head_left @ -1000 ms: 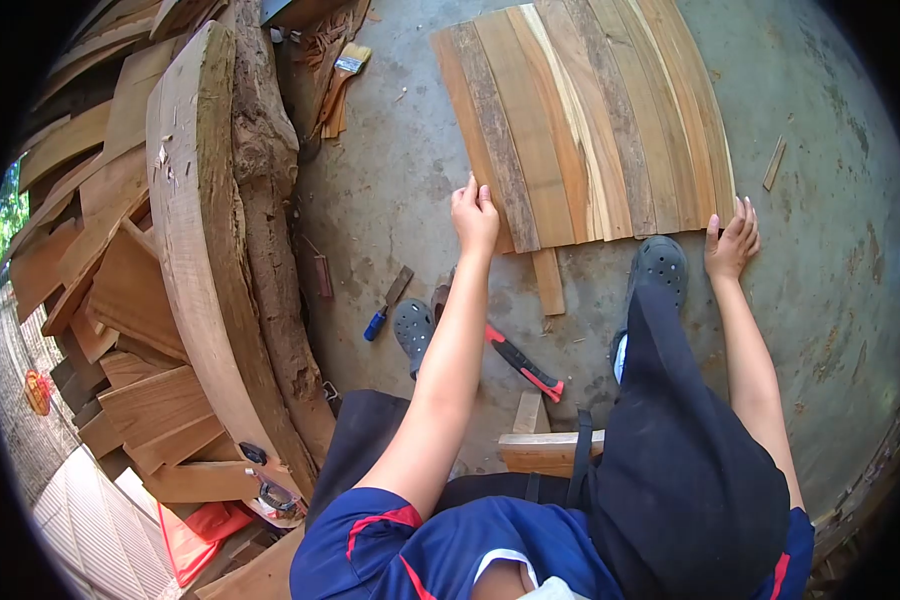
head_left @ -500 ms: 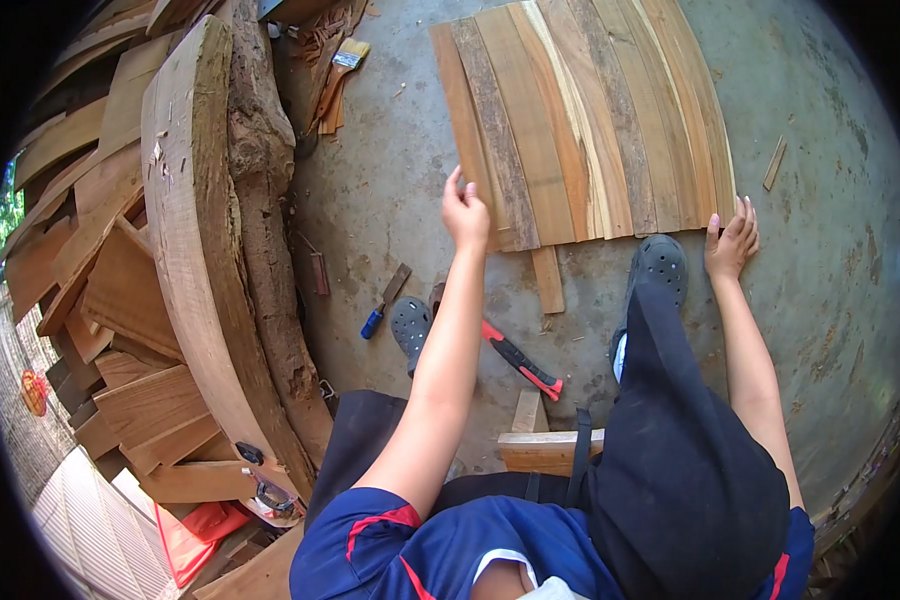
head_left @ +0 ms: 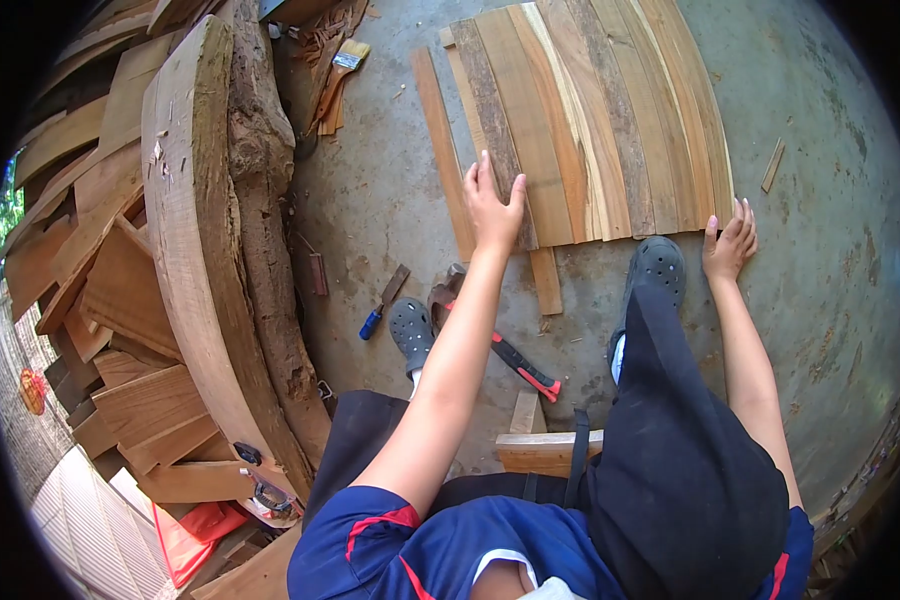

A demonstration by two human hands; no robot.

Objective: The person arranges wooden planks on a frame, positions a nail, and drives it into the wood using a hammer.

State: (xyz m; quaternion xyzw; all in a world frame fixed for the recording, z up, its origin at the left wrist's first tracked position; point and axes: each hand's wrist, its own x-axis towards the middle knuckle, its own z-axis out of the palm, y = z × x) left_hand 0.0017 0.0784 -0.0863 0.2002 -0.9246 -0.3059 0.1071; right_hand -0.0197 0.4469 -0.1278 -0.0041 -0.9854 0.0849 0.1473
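Several wooden planks lie side by side as a panel on the concrete floor. A narrow reddish strip lies apart from the panel's left edge, with a gap between them. My left hand is over the panel's lower left part, fingers spread, near the dark rough plank. My right hand rests at the panel's lower right corner, fingers apart, against its edge. Another strip sticks out from under the panel's near edge.
A hammer and a blue-handled chisel lie near my left shoe. A brush sits on scraps at the upper left. A thick slab and stacked boards line the left side.
The reddish strip has separated from the panel and moved left. My left hand has let go of the left edge, moved right over the planks and spread its fingers. My right hand has stayed put.
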